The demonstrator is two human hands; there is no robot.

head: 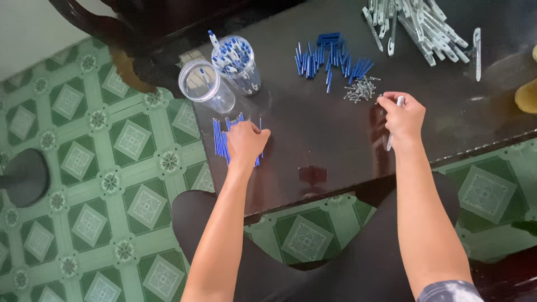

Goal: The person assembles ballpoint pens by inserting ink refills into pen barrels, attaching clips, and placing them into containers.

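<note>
Nearby, one clear jar [238, 61] of blue-capped pens, another [206, 85] near-empty, left hand [246, 141] fingers pinching refills [221, 140], right hand [401, 116] gripping pen barrel [394, 123]

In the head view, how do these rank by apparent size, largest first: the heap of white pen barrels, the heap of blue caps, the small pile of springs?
1. heap of white pen barrels, partly cut off by the frame
2. heap of blue caps
3. pile of springs

Two clear round plastic cups [207, 85] stand beside four loose heaps: blue refills [221, 140], blue caps [330, 59], metal springs [361, 89] and white barrels [419, 22].
</note>
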